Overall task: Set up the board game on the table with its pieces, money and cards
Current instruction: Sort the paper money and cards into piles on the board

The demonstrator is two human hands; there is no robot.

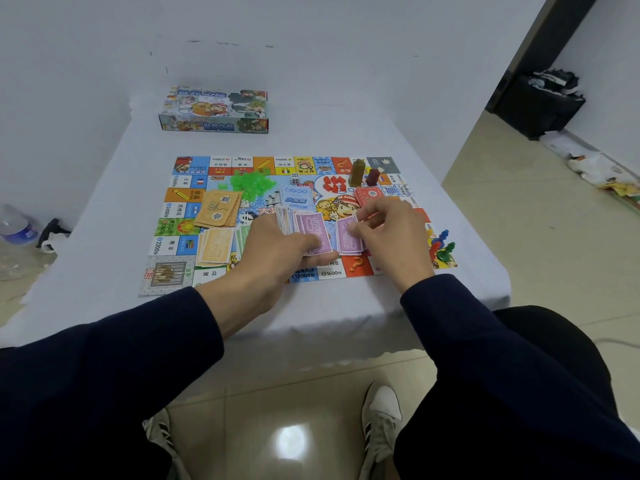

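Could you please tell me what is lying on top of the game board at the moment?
Green houses, red houses, dice, card stacks, pawns, orange notes; both hands sort purple notes. The squares beneath them are hidden.

White-clothed table: game board (near edge), box behind.

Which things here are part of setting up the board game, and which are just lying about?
Part of the job: colourful paper game board, purple 5000 banknotes, green plastic houses, white die, coloured pawns, printed game box.
Lying about: clear plastic water bottle, black bin.
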